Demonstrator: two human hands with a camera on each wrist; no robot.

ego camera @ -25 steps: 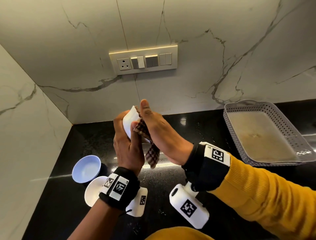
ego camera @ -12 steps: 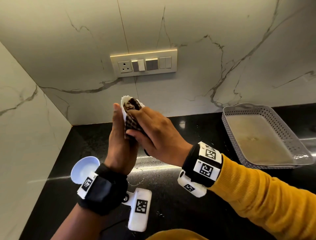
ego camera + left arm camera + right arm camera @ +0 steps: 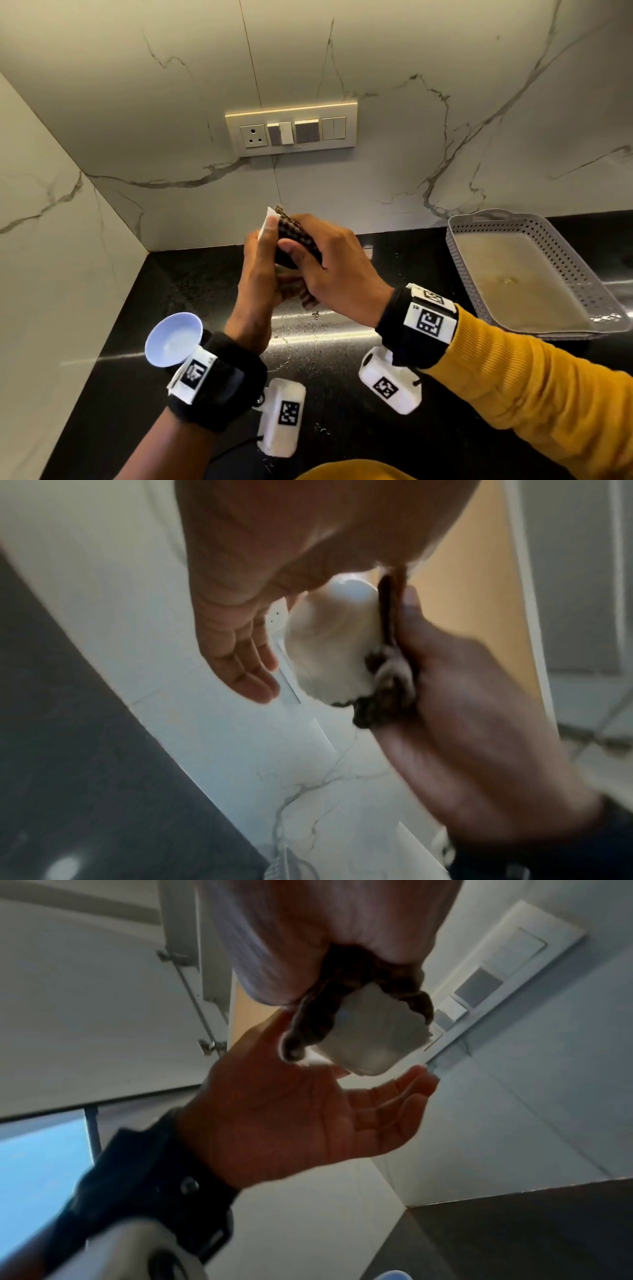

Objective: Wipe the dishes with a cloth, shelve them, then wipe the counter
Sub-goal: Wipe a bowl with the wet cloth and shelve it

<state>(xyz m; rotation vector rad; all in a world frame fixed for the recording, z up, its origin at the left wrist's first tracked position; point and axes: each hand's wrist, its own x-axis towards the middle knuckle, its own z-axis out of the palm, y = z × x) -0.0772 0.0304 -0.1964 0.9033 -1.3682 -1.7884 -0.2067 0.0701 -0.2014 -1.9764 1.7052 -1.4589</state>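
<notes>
Both hands meet in the air above the black counter (image 3: 342,428), pressed around a small white dish (image 3: 266,222) and a dark checked cloth (image 3: 298,240). In the head view the left hand (image 3: 257,284) stands edge-up on the left side of the dish, fingers straight and close together, lying flat along the dish's outer face, with only a white sliver of rim showing above the fingertips. The left wrist view shows the same hand (image 3: 260,569) with straight fingers (image 3: 250,666) beside the pale dish (image 3: 329,642), the thumb side touching it; whether the thumb wraps the rim I cannot tell. The right hand (image 3: 335,270) is curled over the cloth from the right, its fingers and thumb bunching the fabric against the dish's inner side. From the right wrist view the cloth (image 3: 315,1015) wraps the edge of the dish (image 3: 377,1031), and the left hand (image 3: 308,1112) lies palm-open beneath it.

Just below and left of the left wrist, a pale blue bowl (image 3: 173,339) rests on the counter, partly hidden by the wristband. To the right of the right hand, well apart from it, a grey perforated tray (image 3: 561,260) sits on the counter against the wall. Beyond the hands, on the marble wall (image 3: 428,61), a switch panel (image 3: 291,128) is mounted above them.
</notes>
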